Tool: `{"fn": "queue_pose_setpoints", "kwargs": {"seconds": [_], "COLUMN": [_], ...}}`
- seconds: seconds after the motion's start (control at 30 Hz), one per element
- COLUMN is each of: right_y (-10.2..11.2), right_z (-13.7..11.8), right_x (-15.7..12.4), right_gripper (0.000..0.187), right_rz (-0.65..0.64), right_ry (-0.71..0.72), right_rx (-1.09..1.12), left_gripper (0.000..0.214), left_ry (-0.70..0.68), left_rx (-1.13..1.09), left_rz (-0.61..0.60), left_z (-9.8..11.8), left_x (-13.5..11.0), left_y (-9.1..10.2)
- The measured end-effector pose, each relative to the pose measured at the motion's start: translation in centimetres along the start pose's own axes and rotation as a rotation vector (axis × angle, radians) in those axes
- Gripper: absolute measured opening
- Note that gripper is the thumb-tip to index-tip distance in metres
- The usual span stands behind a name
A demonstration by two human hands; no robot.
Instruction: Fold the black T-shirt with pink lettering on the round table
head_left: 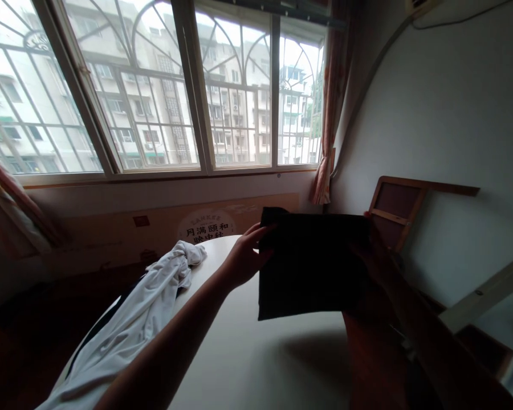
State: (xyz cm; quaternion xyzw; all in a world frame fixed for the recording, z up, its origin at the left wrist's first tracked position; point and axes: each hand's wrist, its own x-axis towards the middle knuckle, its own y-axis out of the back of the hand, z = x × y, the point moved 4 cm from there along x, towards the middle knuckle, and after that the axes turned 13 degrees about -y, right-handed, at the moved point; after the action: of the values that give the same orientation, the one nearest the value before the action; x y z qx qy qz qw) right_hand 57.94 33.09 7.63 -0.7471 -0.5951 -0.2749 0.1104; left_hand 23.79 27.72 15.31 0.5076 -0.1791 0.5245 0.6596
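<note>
A black folded cloth (312,265), perhaps a garment, hangs in the air over the white table (256,353). My left hand (250,253) grips its left edge, with fingers at the front and along the upper corner. On the right side my right hand (370,250) holds the other edge; it is dark and its fingers are hard to make out. A small flap stands up at the cloth's top left corner. White clothing (154,307) with a dark stripe lies crumpled along the table's left side, beside my left forearm.
Behind the table, a printed cardboard panel (111,222) leans below the barred windows (235,102). A tied curtain (322,176) hangs at the corner. To the right stands a wooden frame piece (399,205) against the wall.
</note>
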Motion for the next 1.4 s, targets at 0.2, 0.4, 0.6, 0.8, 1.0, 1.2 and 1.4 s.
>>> {"fn": "queue_pose_setpoints", "kwargs": {"seconds": [0.2, 0.4, 0.6, 0.8, 1.0, 1.2, 1.4], "right_y": [9.6, 8.6, -0.2, -8.5, -13.9, -15.8, -14.0], "right_z": [-0.6, 5.0, 14.1, 22.2, 27.9, 31.8, 33.2], "right_x": [0.9, 2.3, 5.8, 13.0, 17.2, 17.5, 15.5], "right_gripper": [0.091, 0.087, 0.088, 0.089, 0.094, 0.107, 0.105], "right_rz": [-0.006, -0.301, -0.575, -0.492, -0.525, -0.47, -0.408], "right_ry": [-0.074, -0.319, -0.441, -0.411, -0.534, -0.646, -0.69], "right_rx": [-0.162, 0.012, 0.176, 0.11, 0.0, -0.148, -0.27], "left_gripper": [0.068, 0.073, 0.068, 0.068, 0.069, 0.07, 0.073], "left_ry": [0.019, 0.087, 0.348, 0.561, 0.641, 0.72, 0.706], "left_rx": [-0.143, -0.272, -0.268, 0.01, 0.096, 0.21, 0.402], "left_rz": [-0.009, 0.056, 0.178, 0.096, 0.044, -0.037, -0.046], "left_z": [4.1, 1.2, -12.2, -23.6, -30.6, -34.1, -31.0], "left_x": [-1.2, -4.3, -5.9, -4.1, -3.1, -3.7, -4.1], "left_y": [-5.9, -11.8, -13.9, -12.6, -12.1, -12.5, -12.8]}}
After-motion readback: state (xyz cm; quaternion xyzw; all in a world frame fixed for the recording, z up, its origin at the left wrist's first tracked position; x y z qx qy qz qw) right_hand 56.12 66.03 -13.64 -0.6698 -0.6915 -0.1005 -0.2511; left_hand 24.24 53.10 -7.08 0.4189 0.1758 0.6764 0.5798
